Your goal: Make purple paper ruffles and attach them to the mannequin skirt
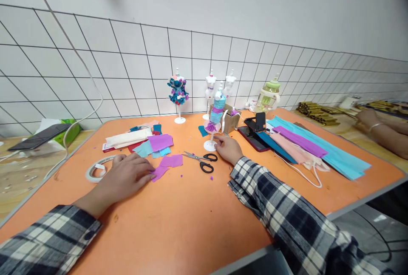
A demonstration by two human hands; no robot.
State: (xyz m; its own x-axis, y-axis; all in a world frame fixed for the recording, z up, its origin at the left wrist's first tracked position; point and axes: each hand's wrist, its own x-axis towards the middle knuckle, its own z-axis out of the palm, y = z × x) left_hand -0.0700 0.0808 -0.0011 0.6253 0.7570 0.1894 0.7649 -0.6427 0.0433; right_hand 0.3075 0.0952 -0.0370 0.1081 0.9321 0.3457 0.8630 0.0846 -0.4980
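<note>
My left hand [132, 175] lies palm down on the table, fingers stretched out, its fingertips at the edge of a purple crepe-paper piece [172, 161]. My right hand [228, 148] has its fingers closed at the stand of a small dress form [216, 115]. That form stands upright, wrapped in light blue and purple paper, with a pleated purple piece low on it. Between my hands lie scissors [204, 162] with black handles, blades slightly apart, pointing left. A roll of white tape [92, 172] sits beside my left hand.
Against the wall stand a decorated dress form [177, 90] and two white ones. Paper scraps [160, 142] lie behind my left hand. Right of my right hand are a phone [251, 139], coloured paper sheets [318, 147] and a green bottle [269, 96]. Another person's arm [382, 128] rests far right.
</note>
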